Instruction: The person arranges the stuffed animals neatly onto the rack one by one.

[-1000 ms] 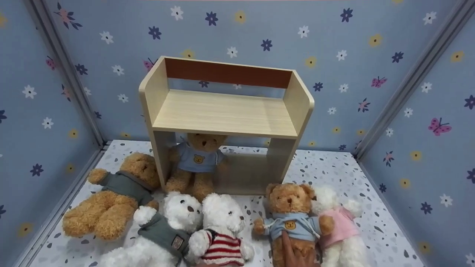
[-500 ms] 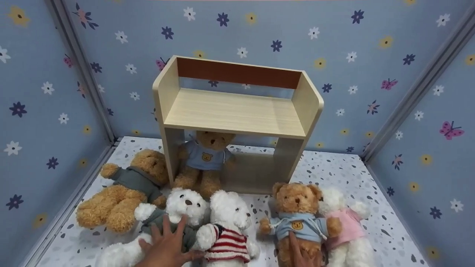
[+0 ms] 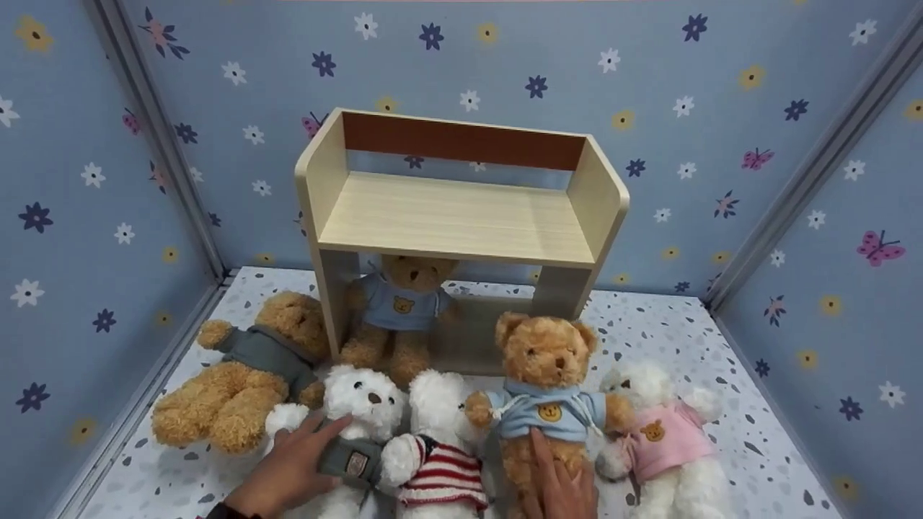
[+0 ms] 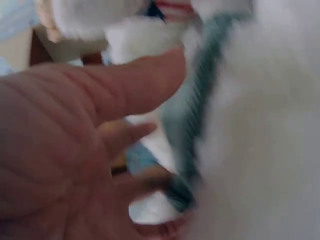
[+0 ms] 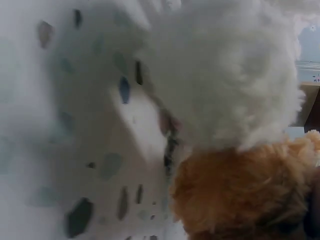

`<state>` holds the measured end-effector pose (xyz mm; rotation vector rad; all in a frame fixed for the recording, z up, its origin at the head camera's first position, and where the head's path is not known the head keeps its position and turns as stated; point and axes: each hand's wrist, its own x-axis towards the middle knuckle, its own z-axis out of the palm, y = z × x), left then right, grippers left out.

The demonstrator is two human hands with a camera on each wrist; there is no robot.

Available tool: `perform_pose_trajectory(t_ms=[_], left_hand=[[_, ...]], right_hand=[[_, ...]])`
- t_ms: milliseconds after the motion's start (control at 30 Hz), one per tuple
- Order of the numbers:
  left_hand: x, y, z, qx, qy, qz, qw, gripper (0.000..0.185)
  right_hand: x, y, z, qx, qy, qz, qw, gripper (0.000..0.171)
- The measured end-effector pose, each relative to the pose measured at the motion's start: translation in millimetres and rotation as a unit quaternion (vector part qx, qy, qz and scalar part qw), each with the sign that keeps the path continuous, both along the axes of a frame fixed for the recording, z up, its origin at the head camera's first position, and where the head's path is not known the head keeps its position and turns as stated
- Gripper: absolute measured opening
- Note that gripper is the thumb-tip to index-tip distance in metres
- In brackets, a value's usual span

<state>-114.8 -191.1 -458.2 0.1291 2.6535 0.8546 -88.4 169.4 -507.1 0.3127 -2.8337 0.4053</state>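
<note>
Wood makes up the shelf (image 3: 461, 216) at the back of the speckled surface (image 3: 649, 339); one brown bear in a blue shirt (image 3: 400, 310) sits in its lower bay, and the rest of the bear (image 3: 238, 382) row lies in front. The right hand (image 3: 559, 483) holds a second blue-shirted bear (image 3: 544, 389) upright, raised above its neighbours, fingers (image 3: 541, 454) curled round belly and legs from below. To my eye the grip is low, so the head could tip; a hold nearer the chest would carry it steadier, and it should be kept clear of the pink-shirted bear (image 3: 656, 432) touching its right side. The left hand (image 3: 288, 472) lies on the white bear in grey (image 3: 353, 432), fingers spread and fairly straight over its chest, thumb toward the striped bear (image 3: 440, 447) just beside. That hand presses rather than grips; closing round the torso would be needed to lift it.
</note>
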Motion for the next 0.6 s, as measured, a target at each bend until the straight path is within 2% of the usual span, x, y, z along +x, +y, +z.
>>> perform_pose_trajectory(t_ms=[33,200,300,467,600], left_hand=[[-1.0,-3.8,-1.7,0.001,-0.003,-0.006,1.0,0.083],[-7.3,-8.4,-7.8,-0.012,-0.023,-0.014,0.9996,0.089],[-11.8,-6.8,-6.9,-0.021,-0.023,-0.02,0.9993,0.089],[-16.4,-5.2,-3.1,-0.025,-0.029,-0.03,0.9988,0.088],[-16.9,-8.1,-0.7,-0.021,-0.041,-0.022,0.9987,0.089]], right_hand=[[-2.3,-7.7,6.6,-0.013,-0.032,-0.011,0.999,0.073],[-29.4,-26.8,14.3,-0.03,-0.033,0.0,0.999,0.088],[-47.3,-33.4,15.9,-0.052,-0.012,0.016,0.998,0.088],[-77.2,-38.5,21.7,-0.064,0.056,0.045,0.995,0.082],[-93.8,-37.0,31.4,-0.086,0.048,0.075,0.992,0.082]])
